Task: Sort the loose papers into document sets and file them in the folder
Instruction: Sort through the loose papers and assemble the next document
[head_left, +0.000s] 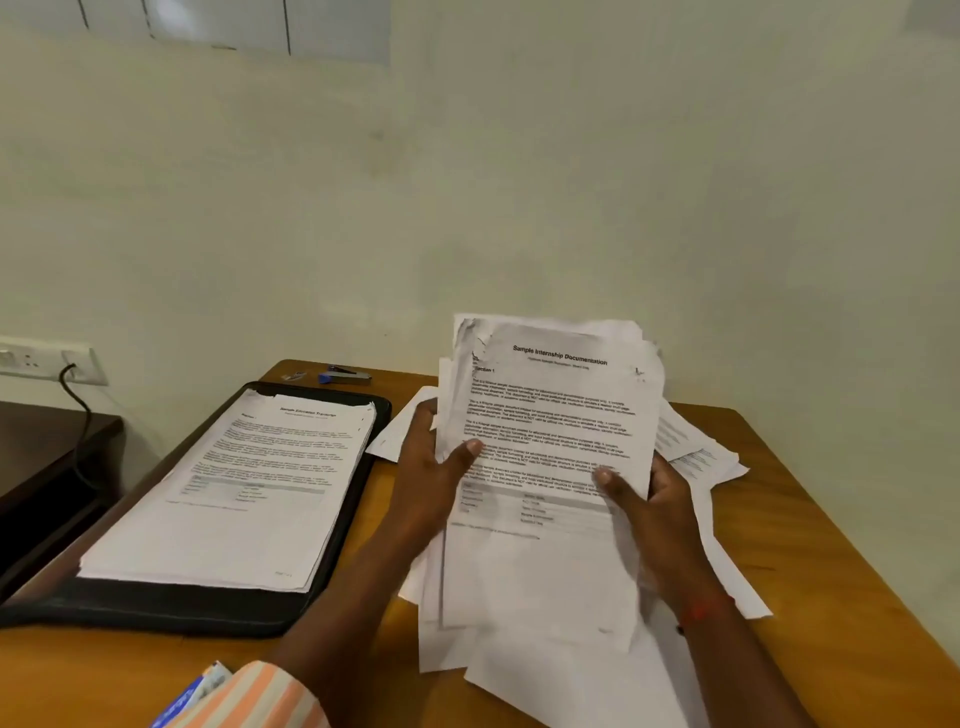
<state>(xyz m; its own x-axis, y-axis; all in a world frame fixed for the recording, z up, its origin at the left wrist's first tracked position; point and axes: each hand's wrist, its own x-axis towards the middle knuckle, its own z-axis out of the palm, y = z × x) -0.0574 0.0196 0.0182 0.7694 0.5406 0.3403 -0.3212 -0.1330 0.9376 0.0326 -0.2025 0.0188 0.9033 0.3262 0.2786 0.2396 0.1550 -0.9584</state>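
Observation:
I hold a stack of printed papers (550, 415) upright over the table; its top sheet is headed "Sample Internship Documentation" and has torn upper corners. My left hand (431, 467) grips the stack's left edge, thumb on the front. My right hand (644, 493) grips the right edge, thumb on the front too. A black folder (363, 499) lies open on the left, and a pile of sheets (234, 499) headed "Sample Education Transcript" rests in it. More loose papers (701, 457) lie spread on the table under and behind the held stack.
A blue and grey stapler (345, 375) and a small metal clip (294, 375) sit at the back edge of the wooden table (831, 545). A dark side table (41, 452) stands at left, below a wall socket (47, 358) with a black cable.

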